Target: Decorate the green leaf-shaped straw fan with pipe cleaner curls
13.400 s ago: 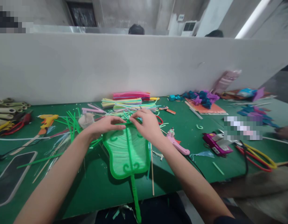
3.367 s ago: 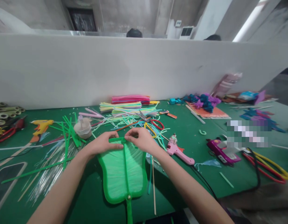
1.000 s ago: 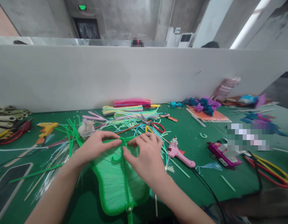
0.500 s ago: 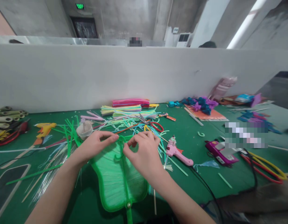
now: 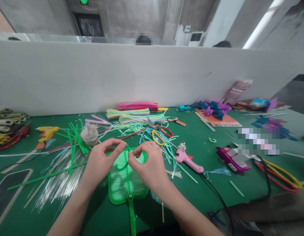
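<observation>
Green tabletop (image 5: 211,183) carries one green fan (image 5: 124,183) at its near edge; left hand (image 5: 100,162) and right hand (image 5: 149,165) fingers pinch its top rim. Three glue guns lie around: yellow (image 5: 47,132), pink (image 5: 187,158), magenta (image 5: 231,159).

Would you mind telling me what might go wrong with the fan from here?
Both hands, left hand and right hand, pinch the fan at its top edge, so the thin rim might bend. The glue gun lies close by the right wrist, and its cord could snag.
</observation>
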`<state>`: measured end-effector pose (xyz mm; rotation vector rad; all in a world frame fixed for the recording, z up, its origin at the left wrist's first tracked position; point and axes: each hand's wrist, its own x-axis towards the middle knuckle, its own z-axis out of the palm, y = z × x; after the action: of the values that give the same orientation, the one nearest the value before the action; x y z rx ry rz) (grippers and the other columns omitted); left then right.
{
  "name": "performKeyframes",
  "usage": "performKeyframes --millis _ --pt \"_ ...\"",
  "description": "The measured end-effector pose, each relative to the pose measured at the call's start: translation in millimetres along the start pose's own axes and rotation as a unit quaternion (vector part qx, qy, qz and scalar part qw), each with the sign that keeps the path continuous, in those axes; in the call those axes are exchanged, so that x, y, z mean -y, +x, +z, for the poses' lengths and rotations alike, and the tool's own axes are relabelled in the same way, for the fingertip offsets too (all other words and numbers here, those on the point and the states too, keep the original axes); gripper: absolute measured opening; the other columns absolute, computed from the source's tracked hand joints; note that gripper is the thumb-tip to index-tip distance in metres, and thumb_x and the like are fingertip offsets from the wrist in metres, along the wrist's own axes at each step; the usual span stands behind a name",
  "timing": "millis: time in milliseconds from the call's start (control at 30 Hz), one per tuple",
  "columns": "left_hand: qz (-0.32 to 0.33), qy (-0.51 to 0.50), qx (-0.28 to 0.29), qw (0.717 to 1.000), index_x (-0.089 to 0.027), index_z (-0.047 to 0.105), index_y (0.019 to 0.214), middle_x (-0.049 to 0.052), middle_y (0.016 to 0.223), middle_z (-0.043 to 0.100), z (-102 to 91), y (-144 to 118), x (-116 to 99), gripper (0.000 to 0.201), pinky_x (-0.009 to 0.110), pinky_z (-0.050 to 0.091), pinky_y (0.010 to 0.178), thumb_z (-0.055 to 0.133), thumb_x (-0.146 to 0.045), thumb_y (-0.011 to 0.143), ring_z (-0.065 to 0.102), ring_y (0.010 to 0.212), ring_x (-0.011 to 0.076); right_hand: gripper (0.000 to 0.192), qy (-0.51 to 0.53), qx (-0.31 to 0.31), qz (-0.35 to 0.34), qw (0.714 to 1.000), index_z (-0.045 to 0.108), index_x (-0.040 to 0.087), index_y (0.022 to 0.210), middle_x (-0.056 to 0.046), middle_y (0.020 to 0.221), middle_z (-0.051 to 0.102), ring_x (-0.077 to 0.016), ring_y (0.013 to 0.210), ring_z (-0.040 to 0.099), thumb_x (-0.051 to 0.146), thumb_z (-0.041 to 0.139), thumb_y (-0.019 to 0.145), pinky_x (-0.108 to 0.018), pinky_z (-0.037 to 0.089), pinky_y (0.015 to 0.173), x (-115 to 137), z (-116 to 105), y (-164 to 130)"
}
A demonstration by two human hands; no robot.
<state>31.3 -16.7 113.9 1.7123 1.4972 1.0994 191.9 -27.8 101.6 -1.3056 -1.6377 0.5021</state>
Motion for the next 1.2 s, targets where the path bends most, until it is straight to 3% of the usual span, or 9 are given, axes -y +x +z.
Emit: performKeyframes --millis 267,500,633,800,1033,1200 --pt "0.009 0.044 0.049 0.998 -0.020 0.063 0.084 -0.001 0.080 0.063 6.3 3.1 -4.4 0.033 0.026 0.041 0.070 0.053 -0.051 0.090 0.056 0.077 0.0173 0.007 -0.009 0.007 -0.021 1.000 0.066 0.022 0.073 0.000 0.078 0.069 -0.0233 0.094 0.058 0.017 0.070 0.076 -0.039 0.035 0.085 -6.2 -3.5 1.6" --pt "0.003 0.066 0.039 0.997 -0.020 0.065 0.082 -0.001 0.078 0.063 7.7 1.1 -2.4 0.034 0.027 0.039 0.072 0.054 -0.053 0.088 0.055 0.076 0.0181 0.006 -0.079 -0.034 -0.088 0.992 0.067 0.021 0.074 0.001 0.077 0.069 -0.0248 0.099 0.054 0.017 0.071 0.076 -0.040 0.030 0.090 -14.2 -3.3 3.2" --pt "-0.006 0.044 0.044 0.998 -0.021 0.065 0.081 0.000 0.078 0.065 10.5 1.3 -1.3 0.035 0.027 0.041 0.071 0.056 -0.054 0.086 0.058 0.076 0.0190 0.007 -0.083 0.012 -0.100 0.991 0.067 0.021 0.084 -0.002 0.088 0.071 -0.0263 0.106 0.052 0.025 0.071 0.080 -0.041 0.029 0.090 -19.2 -4.1 2.0" --pt "-0.006 0.069 0.060 0.996 -0.021 0.066 0.078 0.000 0.075 0.066 11.4 -1.1 -1.0 0.037 0.028 0.040 0.069 0.054 -0.055 0.085 0.057 0.072 0.0193 0.009 -0.063 0.045 -0.103 0.992 0.066 0.022 0.077 0.002 0.086 0.072 -0.0240 0.109 0.051 0.023 0.071 0.084 -0.041 0.025 0.090 -24.4 -11.8 4.1" --pt "-0.037 0.012 0.094 0.995 -0.021 0.069 0.082 0.002 0.084 0.071 14.0 3.3 15.6 0.034 0.027 0.044 0.073 0.059 -0.054 0.082 0.061 0.081 0.0209 0.012 -0.069 0.088 -0.073 0.991 0.068 0.021 0.072 0.000 0.079 0.072 -0.0251 0.103 0.053 0.024 0.075 0.080 -0.041 0.028 0.087 -31.3 -15.7 11.0" --pt "-0.062 -0.023 0.094 0.993 -0.020 0.069 0.078 0.002 0.077 0.067 18.2 3.5 28.7 0.033 0.024 0.044 0.063 0.064 -0.052 0.079 0.057 0.074 0.0188 0.011 -0.099 0.150 -0.080 0.980 0.071 0.022 0.076 0.000 0.079 0.072 -0.0213 0.094 0.057 0.029 0.072 0.084 -0.038 0.035 0.089 -38.2 -17.9 21.2"
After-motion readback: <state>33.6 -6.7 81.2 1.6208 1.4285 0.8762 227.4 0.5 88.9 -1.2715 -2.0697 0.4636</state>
